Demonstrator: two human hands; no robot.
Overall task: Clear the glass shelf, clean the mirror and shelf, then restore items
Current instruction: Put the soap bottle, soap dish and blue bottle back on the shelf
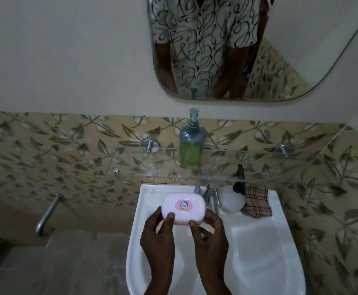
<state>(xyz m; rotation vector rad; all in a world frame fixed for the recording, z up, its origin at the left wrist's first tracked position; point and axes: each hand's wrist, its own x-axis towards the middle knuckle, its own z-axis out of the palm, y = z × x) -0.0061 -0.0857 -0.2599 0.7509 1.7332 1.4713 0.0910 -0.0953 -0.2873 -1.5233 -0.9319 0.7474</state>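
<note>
Both my hands, left hand (160, 228) and right hand (208, 231), pinch the pink soap case (183, 207) over the sink (258, 241), long axis sideways; glass shelf (216, 165) lies straight ahead, above, pump bottle (191, 145) on it.

A white washbasin (258, 241) hangs below a leaf-patterned tile band (67, 145). A chrome tap (212, 196) stands at its back rim. Left of the basin, a bent chrome wall spout (46, 213) juts from the tiles above a grey ledge (56, 262).
</note>
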